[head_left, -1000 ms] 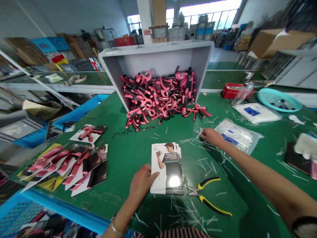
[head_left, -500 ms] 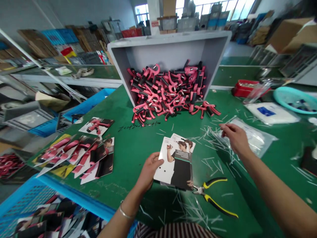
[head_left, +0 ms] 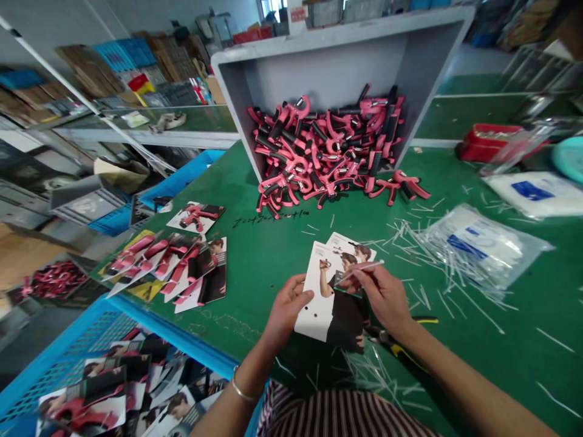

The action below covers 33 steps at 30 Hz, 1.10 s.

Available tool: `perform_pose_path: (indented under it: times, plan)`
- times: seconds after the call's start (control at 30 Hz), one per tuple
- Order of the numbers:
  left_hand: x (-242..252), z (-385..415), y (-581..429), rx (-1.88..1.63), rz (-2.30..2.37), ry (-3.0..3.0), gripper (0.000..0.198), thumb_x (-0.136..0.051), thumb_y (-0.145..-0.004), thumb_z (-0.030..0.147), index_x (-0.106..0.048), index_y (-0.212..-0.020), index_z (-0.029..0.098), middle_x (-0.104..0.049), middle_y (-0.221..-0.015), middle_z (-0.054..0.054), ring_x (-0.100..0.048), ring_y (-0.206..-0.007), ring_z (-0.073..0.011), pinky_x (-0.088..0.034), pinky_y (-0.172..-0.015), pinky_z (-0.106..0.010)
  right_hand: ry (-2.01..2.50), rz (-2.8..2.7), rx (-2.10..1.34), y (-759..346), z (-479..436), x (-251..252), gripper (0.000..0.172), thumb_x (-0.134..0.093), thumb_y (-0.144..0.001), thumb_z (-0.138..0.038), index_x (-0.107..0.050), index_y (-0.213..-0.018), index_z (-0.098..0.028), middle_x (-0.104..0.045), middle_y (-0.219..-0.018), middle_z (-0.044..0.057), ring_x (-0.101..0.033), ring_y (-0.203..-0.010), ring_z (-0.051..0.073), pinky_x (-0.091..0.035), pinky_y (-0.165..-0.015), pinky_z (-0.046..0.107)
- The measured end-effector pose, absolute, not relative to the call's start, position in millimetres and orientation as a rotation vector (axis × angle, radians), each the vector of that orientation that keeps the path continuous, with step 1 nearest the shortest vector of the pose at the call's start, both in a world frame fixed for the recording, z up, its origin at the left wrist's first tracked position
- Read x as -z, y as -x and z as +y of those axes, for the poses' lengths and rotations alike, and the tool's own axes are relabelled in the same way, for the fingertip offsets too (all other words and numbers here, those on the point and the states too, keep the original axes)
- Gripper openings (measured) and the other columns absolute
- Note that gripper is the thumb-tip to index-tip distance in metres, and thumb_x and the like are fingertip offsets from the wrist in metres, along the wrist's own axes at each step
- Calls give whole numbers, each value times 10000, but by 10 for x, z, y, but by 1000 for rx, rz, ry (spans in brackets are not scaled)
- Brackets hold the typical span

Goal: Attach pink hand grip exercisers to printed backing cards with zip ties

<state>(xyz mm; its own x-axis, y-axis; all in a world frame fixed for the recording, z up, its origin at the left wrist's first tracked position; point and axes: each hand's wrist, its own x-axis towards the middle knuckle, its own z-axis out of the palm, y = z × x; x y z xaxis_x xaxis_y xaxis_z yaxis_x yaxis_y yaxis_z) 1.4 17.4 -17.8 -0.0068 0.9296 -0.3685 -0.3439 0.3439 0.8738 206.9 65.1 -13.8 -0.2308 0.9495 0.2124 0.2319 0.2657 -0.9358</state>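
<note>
My left hand grips the left edge of a printed backing card, thumb on its face. The card shows a raised arm and has small holes at the lower left; another card peeks out behind its top. Over the card's right side, my right hand pinches a thin white cable tie. Yellow-and-black pliers lie on the table, partly hidden under my right forearm. Many loose cable ties are scattered around, with a plastic bag of them to the right.
A grey crate tipped on its side holds many pink-and-black spring clamps, some spilling onto the green table. Carded clamps lie at left, above a blue basket of more. A red box stands at the back right.
My right hand has moved left from the pile of cable ties to the card, now with a cable tie in its fingers. My left hand still holds the card. The view has shifted slightly.
</note>
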Motion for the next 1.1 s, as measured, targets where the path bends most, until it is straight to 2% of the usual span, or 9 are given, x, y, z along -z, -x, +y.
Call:
perform_pose_path:
  times: [0.23, 0.33, 0.4, 0.47, 0.6, 0.7, 0.93, 1.1]
  plan:
    - [199, 192, 2, -1116, 1167, -655, 480, -740, -715, 298, -567, -1140, 158, -737, -905, -52, -667, -657, -162, -482, -593, -239, 1093, -1668, -1095, -2045, 611, 269, 189, -486, -982, -358, -607, -1019, -218, -727, -917, 48, -704, -751, 169, -571, -699, 307]
    - [189, 232, 44, -1146, 1179, -682, 421, -706, -758, 336, -607, -1130, 165, -737, -916, -51, -659, -689, -152, -476, -619, -228, 1075, -1736, -1077, -2004, 639, 394, 188, -530, -960, -351, -669, -990, -229, -712, -976, 51, -678, -892, 193, -535, -840, 352]
    - [237, 256, 44, -1204, 1222, -722, 362, -620, -828, 392, -652, -1105, 161, -731, -976, -65, -660, -781, -159, -481, -681, -230, 1045, -1764, -1080, -1969, 672, 485, 187, -557, -944, -343, -710, -952, -235, -704, -984, 50, -647, -962, 208, -483, -927, 378]
    - [354, 266, 10, -1221, 1281, -770, 366, -575, -846, 410, -680, -1085, 154, -729, -976, -70, -654, -823, -172, -485, -705, -241, 1015, -1751, -1128, -1942, 699, 563, 194, -566, -939, -339, -729, -929, -235, -697, -962, 50, -632, -966, 209, -469, -929, 376]
    - [646, 238, -77, -1147, 1366, -866, 291, -701, -683, 319, -716, -905, 131, -708, -725, -36, -621, -675, -189, -476, -615, -265, 986, -1763, -1189, -1929, 702, 638, 177, -585, -933, -322, -740, -930, -236, -682, -946, 45, -621, -946, 199, -465, -904, 358]
    - [713, 203, -75, -1104, 1405, -982, 186, -716, -639, 234, -714, -798, 138, -711, -740, -33, -621, -704, -195, -484, -645, -266, 976, -1759, -1199, -1944, 684, 640, 165, -593, -931, -314, -739, -947, -237, -675, -963, 44, -617, -954, 194, -458, -914, 353]
    - [573, 128, -22, -842, 1513, -1567, 199, -603, -760, 167, -726, -917, 171, -738, -914, -72, -661, -819, -223, -524, -797, -330, 932, -1771, -1265, -1993, 694, 606, 164, -596, -930, -310, -733, -942, -221, -679, -971, 50, -616, -963, 193, -452, -911, 342]
    - [421, -59, 5, -772, 1552, -1711, 446, -588, -806, 139, -629, -1242, 220, -641, -1258, -125, -583, -1149, -294, -438, -1012, -443, 900, -1787, -1309, -2009, 680, 563, 167, -593, -929, -327, -713, -892, -218, -662, -932, 36, -608, -925, 187, -450, -881, 335]
